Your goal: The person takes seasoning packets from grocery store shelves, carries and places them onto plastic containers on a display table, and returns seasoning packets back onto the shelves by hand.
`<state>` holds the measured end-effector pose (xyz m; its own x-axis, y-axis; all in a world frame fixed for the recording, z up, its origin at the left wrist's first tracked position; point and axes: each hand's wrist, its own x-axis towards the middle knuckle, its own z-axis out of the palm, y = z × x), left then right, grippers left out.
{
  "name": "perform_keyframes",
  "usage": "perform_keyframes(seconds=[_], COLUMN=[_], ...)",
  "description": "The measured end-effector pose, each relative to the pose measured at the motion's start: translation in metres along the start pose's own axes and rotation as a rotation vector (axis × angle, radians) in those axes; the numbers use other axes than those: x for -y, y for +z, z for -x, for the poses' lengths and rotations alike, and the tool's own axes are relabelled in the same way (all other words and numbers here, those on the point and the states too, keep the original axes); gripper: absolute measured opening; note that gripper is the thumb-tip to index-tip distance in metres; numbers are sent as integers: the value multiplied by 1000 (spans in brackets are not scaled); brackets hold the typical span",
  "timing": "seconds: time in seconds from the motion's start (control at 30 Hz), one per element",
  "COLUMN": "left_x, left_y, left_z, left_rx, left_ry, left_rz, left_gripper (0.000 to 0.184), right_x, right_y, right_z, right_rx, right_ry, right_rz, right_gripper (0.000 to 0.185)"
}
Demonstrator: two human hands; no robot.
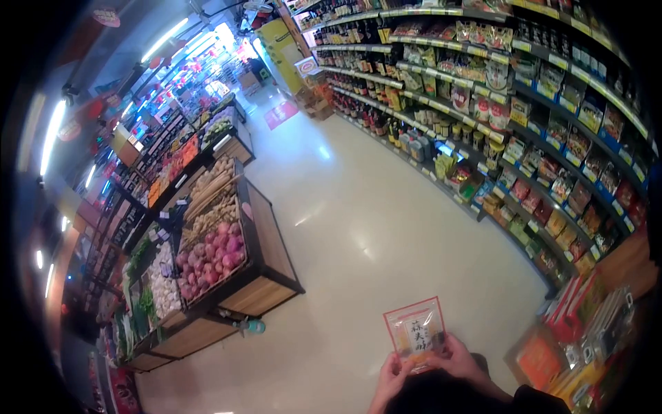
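A small clear plastic food packet (416, 324) with a red border and dark printed characters is held upright at the lower middle of the view. My left hand (393, 376) pinches its lower left corner. My right hand (458, 359) grips the lower right side, with the thumb across the front near the bottom. Both hands are closed on the packet, and my dark sleeve hides part of the wrists.
To the left stands a wooden produce stand (265, 286) with red onions (214, 255), garlic (165, 293) and root vegetables. Shelves (448, 96) of bottles and packaged foods line the right. Hanging packets (541, 355) are close at lower right. A pale floor aisle (358, 228) runs between.
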<state>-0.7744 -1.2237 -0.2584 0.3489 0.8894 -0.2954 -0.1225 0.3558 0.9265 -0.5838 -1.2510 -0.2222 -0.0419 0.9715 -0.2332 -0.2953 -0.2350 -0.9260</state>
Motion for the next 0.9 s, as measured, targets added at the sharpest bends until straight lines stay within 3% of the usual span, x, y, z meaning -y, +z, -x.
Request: perform_keyframes(seconds=[0.13, 0.2, 0.43, 0.57, 0.67, 0.77, 0.83, 0.87, 0.9], left_x=[-34, -33, -45, -67, -71, -70, -82, -91, -102], left_y=[13, 15, -2, -7, -4, -13, -12, -10, -7], left_z=[-60, -89, -158, -171, -181, -196, -200, -206, -215], left_rx=[71, 105, 140, 159, 101, 99, 47, 47, 0], left_ry=[25, -15, -109, -60, -6, 78, 272, 272, 453], left_rz=[-7, 148, -68, -118, -40, -221, -385, -389, -481], left_gripper=[29, 31, 27, 25, 27, 22, 20, 20, 21], right_x=[24, 32, 45, 57, 62, 71, 63, 61, 63], right_y=[-17, -26, -39, -38, -38, -36, -44, -50, -59], right_z=[-50, -73, -143, -168, -179, -190, -197, -203, -213], right_rx=[-53, -53, -99, -79, -50, -96, -91, -85, -85], right_ry=[-43, -53, -69, -119, -109, -213, -201, -192, -195], right_rz=[-54, -14, 95, 150, 117, 175, 210, 248, 244], right_gripper=[57, 54, 50, 50, 53, 48, 41, 34, 34])
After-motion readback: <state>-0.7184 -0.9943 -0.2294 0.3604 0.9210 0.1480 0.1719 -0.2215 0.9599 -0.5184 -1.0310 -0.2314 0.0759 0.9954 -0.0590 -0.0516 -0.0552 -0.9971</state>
